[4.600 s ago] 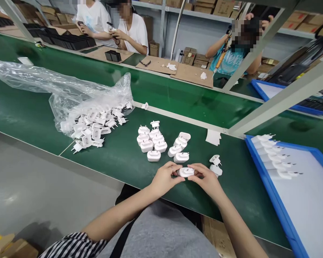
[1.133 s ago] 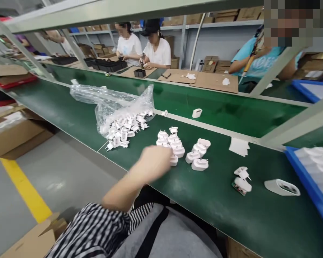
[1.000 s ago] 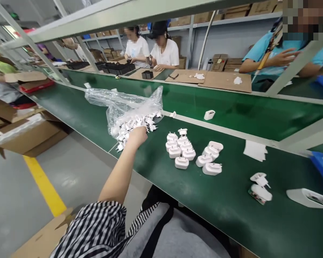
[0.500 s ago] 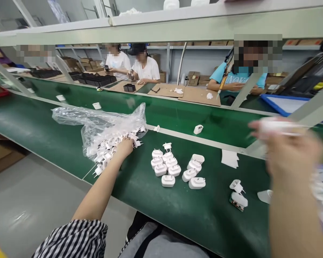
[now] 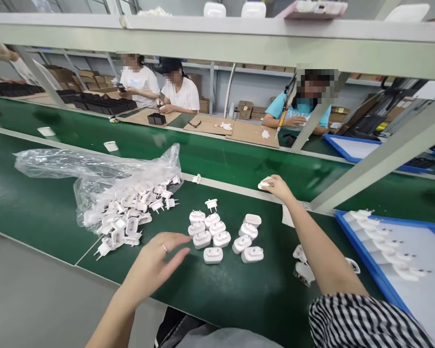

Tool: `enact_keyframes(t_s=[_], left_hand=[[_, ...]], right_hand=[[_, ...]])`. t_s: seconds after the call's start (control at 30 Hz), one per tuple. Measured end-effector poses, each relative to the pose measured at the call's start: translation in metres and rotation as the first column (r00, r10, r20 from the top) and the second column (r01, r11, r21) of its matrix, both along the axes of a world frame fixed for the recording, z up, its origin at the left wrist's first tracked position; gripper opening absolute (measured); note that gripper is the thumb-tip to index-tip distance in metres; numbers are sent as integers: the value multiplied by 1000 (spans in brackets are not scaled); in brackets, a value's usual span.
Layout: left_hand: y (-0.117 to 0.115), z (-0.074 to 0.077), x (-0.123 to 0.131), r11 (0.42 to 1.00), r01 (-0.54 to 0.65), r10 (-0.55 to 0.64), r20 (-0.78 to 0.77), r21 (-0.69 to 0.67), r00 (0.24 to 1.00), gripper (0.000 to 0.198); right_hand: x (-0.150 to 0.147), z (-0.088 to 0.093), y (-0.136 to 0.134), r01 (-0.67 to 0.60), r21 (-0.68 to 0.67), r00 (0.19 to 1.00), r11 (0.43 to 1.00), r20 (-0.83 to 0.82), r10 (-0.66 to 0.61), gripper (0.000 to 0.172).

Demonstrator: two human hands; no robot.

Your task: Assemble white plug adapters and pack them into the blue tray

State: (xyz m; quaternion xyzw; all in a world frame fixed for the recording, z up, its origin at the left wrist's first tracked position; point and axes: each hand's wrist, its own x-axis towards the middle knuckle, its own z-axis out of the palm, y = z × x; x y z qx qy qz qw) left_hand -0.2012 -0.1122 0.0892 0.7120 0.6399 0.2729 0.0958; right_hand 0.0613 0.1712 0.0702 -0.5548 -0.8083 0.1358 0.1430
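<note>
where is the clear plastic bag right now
In the head view, the clear plastic bag lies at the left on the green bench, beyond the left hand, with white plug pieces heaped at its near end.

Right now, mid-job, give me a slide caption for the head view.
Right hand grasps a white casing beyond the pale strip; open left hand beside grouped white adapters.

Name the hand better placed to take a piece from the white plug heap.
Probably the left hand: it is open, looks empty and is nearer the white plug heap. The right hand is farther off and grips a white casing.
</note>
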Motion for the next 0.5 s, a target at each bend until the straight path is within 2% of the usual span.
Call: enact_keyframes(t_s=[0.1,0.17,0.23,0.3,0.37,0.5], left_hand=[[-5,-4,35,961,262,-247,158,-87,956,19],[-7,-11,58,884,402,-340,262,-237,903,19],[-7,-20,76,794,467,-358,320,-390,877,19],[-4,-31,90,729,467,-345,321,-500,882,19],[-1,-40,98,714,417,-309,282,-562,908,24],[4,-54,104,798,265,-208,166,-541,964,35]], right_hand=[[40,15,-77,93,102,988,990,-132,-79,26],[55,22,-145,11,97,993,995,-115,0,23],[53,22,-207,-85,-11,995,996,-43,85,18],[39,13,-250,-151,-136,988,979,-5,151,15],[23,2,-271,-202,-217,979,955,-14,204,15],[19,-10,-274,-257,-213,961,943,-161,226,14]])
